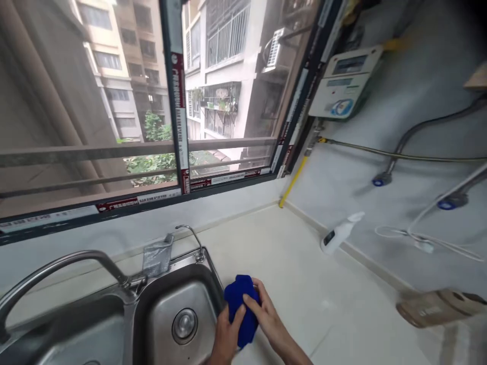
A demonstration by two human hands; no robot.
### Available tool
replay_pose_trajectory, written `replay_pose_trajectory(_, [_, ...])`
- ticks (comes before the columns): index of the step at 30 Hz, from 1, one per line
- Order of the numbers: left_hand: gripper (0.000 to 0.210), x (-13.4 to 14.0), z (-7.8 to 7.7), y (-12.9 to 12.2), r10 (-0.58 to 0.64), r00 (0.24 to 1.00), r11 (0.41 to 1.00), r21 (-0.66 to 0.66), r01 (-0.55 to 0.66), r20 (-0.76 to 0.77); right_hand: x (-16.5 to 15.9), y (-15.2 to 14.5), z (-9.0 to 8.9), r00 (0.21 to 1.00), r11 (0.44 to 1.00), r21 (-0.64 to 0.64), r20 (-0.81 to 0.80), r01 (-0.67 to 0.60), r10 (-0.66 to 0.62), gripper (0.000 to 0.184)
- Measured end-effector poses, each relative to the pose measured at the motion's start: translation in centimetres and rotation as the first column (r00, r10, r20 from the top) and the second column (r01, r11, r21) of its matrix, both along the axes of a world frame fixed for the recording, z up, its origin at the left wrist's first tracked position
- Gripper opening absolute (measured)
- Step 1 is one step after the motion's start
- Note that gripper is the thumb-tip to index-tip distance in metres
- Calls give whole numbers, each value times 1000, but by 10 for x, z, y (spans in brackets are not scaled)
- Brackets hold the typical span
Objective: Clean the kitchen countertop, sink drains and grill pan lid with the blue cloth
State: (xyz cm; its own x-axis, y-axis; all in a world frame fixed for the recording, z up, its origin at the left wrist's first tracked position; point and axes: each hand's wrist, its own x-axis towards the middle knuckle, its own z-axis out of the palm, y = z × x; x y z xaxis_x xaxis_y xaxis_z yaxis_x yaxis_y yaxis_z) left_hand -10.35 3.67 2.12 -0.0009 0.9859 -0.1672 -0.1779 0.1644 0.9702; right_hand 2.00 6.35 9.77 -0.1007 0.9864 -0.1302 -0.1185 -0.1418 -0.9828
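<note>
The blue cloth (248, 324) is at lower centre of the frame, pinched by the fingers of both left hand (227, 332) and right hand (269, 317): gathered up, not set down, wetness unclear. Leftward sits the steel sink (131, 324); rightward, the pale table (297, 284).

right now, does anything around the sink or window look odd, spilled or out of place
The window frame looks odd: printed red-and-white strips, probably protective film, run along it, as if never peeled off. No obvious spill shows around the double-bowl sink.
</note>
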Motion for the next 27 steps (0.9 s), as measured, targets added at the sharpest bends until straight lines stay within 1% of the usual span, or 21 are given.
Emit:
replay_pose_trajectory(1, [62, 6, 0, 2, -33, 981, 997, 57, 45, -192, 15, 1, -5, 999, 999, -30, -28, -21, 20, 55])
replay_pose_trajectory(2, [62, 9, -1, 4, -64, 936, 989, 106, 107, -346, 31, 1, -9, 995, 996, -66, -78, -62, 57, 52])
replay_pose_trajectory(3, [62, 12, -1, 6, -84, 889, 976, 141, 164, -450, 46, 1, -13, 987, 989, -100, -132, -109, 96, 50])
replay_pose_trajectory(4, [62, 14, -2, 9, -96, 854, 964, 166, 208, -512, 60, 0, -17, 977, 983, -120, -178, -142, 120, 48])
replay_pose_trajectory(6, [57, 21, 4, 15, -97, 832, 951, 195, 239, -547, 83, 0, -23, 970, 983, -115, -214, -140, 113, 43])
replay_pose_trajectory(7, [55, 25, 9, 19, -90, 831, 949, 205, 238, -549, 93, 1, -25, 977, 990, -101, -199, -96, 75, 42])
replay_pose_trajectory(9, [51, 36, 24, 28, -59, 829, 948, 230, 221, -556, 113, 9, -29, 991, 997, -52, -115, 60, -66, 44])
replay_pose_trajectory(10, [49, 41, 33, 33, -36, 832, 950, 239, 201, -554, 124, 15, -31, 987, 988, -19, -52, 150, -151, 46])
replay_pose_trajectory(12, [49, 49, 45, 45, 6, 847, 962, 235, 141, -531, 152, 34, -34, 942, 946, 73, 95, 315, -321, 51])
replay_pose_trajectory(13, [50, 51, 48, 52, 27, 863, 971, 219, 98, -504, 168, 46, -35, 905, 919, 132, 174, 370, -389, 53])
replay_pose_trajectory(14, [52, 53, 48, 59, 44, 882, 980, 193, 53, -469, 186, 57, -36, 862, 898, 193, 258, 396, -436, 54])
replay_pose_trajectory(15, [55, 53, 44, 65, 51, 902, 988, 153, 17, -429, 204, 69, -38, 811, 883, 257, 355, 393, -464, 55])
replay_pose_trajectory(16, [59, 52, 37, 70, 47, 920, 995, 103, -7, -388, 220, 78, -42, 743, 876, 312, 468, 368, -479, 56])
replay_pose_trajectory(17, [63, 50, 27, 73, 33, 935, 999, 52, -15, -354, 234, 86, -47, 647, 871, 356, 584, 339, -491, 58])
replay_pose_trajectory(19, [70, 44, 1, 73, -11, 948, 999, -37, -1, -317, 247, 94, -64, 406, 868, 403, 770, 290, -492, 64])
replay_pose_trajectory(20, [72, 39, -13, 69, -21, 947, 998, -62, 1, -319, 246, 95, -77, 292, 872, 407, 828, 272, -478, 67])
replay_pose_trajectory(21, [76, 34, -27, 63, -10, 945, 997, -77, -15, -328, 239, 95, -93, 206, 882, 397, 869, 253, -450, 68])
replay_pose_trajectory(22, [77, 28, -41, 56, -5, 940, 997, -80, -24, -341, 229, 94, -110, 163, 906, 362, 902, 220, -401, 67])
replay_pose_trajectory(23, [78, 22, -54, 49, -4, 935, 996, -85, -28, -354, 214, 92, -128, 138, 933, 313, 931, 177, -339, 67])
replay_pose_trajectory(25, [71, 12, -76, 36, -1, 904, 999, -31, -14, -428, 181, 88, -162, 80, 965, 231, 967, 125, -242, 72])
replay_pose_trajectory(27, [56, 6, -89, 30, 13, 855, 996, 81, 34, -518, 150, 85, -184, 24, 959, 263, 963, 103, -267, 75])
